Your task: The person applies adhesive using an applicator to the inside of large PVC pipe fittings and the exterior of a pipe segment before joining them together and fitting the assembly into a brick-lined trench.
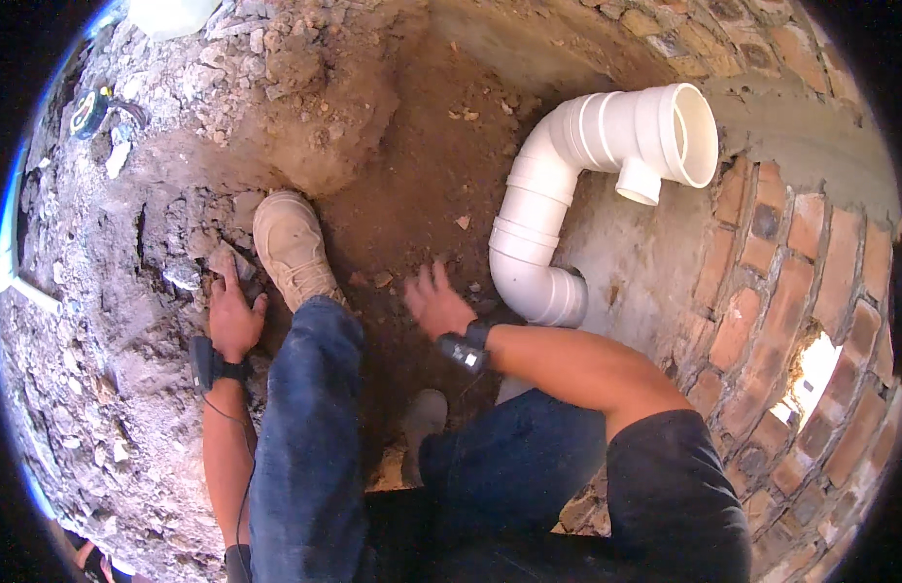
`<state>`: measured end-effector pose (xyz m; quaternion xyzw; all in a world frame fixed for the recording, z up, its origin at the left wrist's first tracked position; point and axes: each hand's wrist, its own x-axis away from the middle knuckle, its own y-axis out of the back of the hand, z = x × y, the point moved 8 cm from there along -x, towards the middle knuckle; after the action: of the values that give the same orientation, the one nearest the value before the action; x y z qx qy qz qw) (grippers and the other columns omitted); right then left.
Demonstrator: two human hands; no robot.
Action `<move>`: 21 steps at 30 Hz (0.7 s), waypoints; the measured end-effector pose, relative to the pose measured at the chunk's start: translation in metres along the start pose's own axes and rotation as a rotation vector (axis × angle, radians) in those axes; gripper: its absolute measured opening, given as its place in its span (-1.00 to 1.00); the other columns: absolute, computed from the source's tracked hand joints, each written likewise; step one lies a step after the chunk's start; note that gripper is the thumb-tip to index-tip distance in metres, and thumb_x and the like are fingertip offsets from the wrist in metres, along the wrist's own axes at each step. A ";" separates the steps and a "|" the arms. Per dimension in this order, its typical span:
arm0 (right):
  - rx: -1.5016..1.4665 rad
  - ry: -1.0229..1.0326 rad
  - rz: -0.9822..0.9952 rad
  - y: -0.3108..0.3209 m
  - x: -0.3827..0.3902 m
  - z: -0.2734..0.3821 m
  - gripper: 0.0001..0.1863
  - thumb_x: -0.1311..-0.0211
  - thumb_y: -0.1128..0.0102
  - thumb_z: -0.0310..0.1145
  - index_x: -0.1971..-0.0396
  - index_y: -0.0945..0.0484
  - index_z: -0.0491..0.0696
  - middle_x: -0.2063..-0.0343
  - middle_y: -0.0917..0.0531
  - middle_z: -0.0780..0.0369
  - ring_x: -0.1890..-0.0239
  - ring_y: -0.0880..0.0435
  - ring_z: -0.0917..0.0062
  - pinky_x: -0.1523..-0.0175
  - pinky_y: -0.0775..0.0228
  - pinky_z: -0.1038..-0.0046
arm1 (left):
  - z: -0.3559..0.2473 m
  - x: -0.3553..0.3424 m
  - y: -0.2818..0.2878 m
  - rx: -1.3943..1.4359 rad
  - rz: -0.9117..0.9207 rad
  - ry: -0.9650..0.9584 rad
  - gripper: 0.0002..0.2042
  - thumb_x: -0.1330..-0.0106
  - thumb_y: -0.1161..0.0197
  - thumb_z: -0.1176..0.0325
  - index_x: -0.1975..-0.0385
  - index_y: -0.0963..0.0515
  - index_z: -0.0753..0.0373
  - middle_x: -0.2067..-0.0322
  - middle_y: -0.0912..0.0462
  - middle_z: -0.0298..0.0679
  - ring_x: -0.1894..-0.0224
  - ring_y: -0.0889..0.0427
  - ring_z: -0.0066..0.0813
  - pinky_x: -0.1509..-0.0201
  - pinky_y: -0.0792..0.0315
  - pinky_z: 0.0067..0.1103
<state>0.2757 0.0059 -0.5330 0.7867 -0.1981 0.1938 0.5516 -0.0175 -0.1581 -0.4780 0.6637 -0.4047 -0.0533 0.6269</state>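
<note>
My left hand rests on the rubble bank, its fingers stretched over the dirt beside a flat stone. Nothing shows in its grasp. Over the brown soil of the trench floor, my right hand has its fingers apart and holds nothing; whether it presses on the soil I cannot tell. To its right, a white plastic drain pipe bends up from the ground along the wall. Its wide mouth faces right, with a short side branch below. My right forearm passes near the pipe's lower bend.
A brick wall with a bright gap rises on the right. Loose rubble banks up on the left, where a tape measure lies. My boot stands between my hands. Part of another person shows at lower left.
</note>
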 end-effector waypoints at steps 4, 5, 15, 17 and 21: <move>-0.119 0.525 -0.213 -0.034 0.023 0.052 -0.59 -0.34 0.03 -0.15 -0.15 -0.53 0.17 -0.19 -0.49 0.31 -0.30 -0.34 0.23 -0.38 0.03 -0.28 | -0.001 -0.002 -0.004 0.064 0.049 0.013 -0.06 -0.18 -0.37 0.33 -0.51 0.10 0.11 -0.20 -0.35 0.32 -0.22 -0.38 0.33 -0.31 -0.34 -0.14; -0.023 0.556 -0.419 -0.047 0.034 0.045 -0.62 -0.33 0.01 -0.09 -0.09 -0.55 0.24 -0.12 -0.54 0.33 -0.25 -0.39 0.24 -0.35 0.00 -0.33 | -0.006 -0.006 -0.007 0.071 0.050 0.005 -0.06 -0.18 -0.37 0.33 -0.51 0.10 0.11 -0.20 -0.35 0.32 -0.22 -0.38 0.33 -0.31 -0.34 -0.14; -0.340 0.766 0.645 -0.019 0.048 0.046 -0.55 -0.23 -0.09 -0.15 -0.11 -0.59 0.07 -0.21 -0.46 0.15 -0.31 -0.34 0.19 -0.41 -0.02 -0.13 | 0.008 0.008 0.012 -0.041 0.055 0.065 -0.09 -0.19 -0.36 0.25 -0.49 0.06 0.24 -0.11 -0.41 0.29 -0.15 -0.44 0.28 -0.24 -0.39 -0.16; -0.244 0.605 -0.262 0.004 0.032 0.039 -0.55 -0.29 -0.05 -0.16 -0.17 -0.52 0.11 -0.20 -0.47 0.19 -0.32 -0.33 0.23 -0.36 -0.08 -0.20 | -0.009 0.002 0.005 -0.028 0.114 0.094 -0.08 -0.19 -0.36 0.25 -0.49 0.07 0.23 -0.13 -0.39 0.30 -0.17 -0.43 0.28 -0.26 -0.38 -0.16; -0.381 0.461 -0.284 -0.027 -0.008 0.034 -0.62 -0.34 0.00 -0.20 -0.11 -0.56 0.15 -0.16 -0.49 0.26 -0.29 -0.35 0.26 -0.34 -0.11 -0.25 | -0.023 -0.007 -0.013 0.052 0.099 -0.011 -0.08 -0.19 -0.36 0.25 -0.50 0.08 0.21 -0.14 -0.39 0.29 -0.19 -0.42 0.27 -0.28 -0.36 -0.16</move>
<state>0.2860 -0.0172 -0.5688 0.6247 0.0112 0.2475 0.7406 -0.0026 -0.1377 -0.4881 0.6587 -0.4417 -0.0155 0.6089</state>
